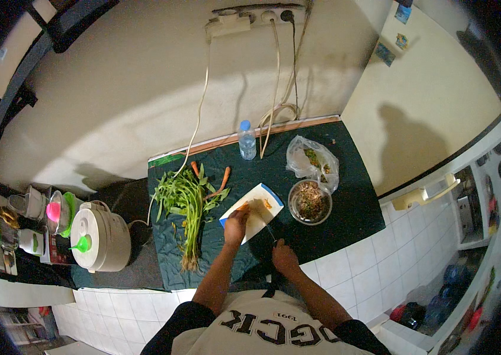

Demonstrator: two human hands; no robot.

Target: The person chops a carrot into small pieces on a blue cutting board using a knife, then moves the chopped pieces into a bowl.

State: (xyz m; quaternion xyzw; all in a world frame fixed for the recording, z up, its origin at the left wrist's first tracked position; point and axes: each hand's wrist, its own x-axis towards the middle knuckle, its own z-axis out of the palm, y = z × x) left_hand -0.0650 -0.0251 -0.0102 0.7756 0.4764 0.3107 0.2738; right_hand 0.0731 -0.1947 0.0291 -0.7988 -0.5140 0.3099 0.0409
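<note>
A white cutting board with blue ends lies tilted on the dark green cloth before me. Over its left part, my left hand holds a piece of carrot against the board. My right hand grips the handle of a knife, whose blade reaches over the board's right side. Small orange carrot pieces lie near the board's upper right. To the left rests a bunch of leafy greens with roots, with carrots beside it. A metal bowl of chopped food stands right of the board.
A plastic bag with greens touches the bowl's far side. A water bottle stands near the wall, beside hanging power cords. A white rice cooker and plastic containers stand at the left.
</note>
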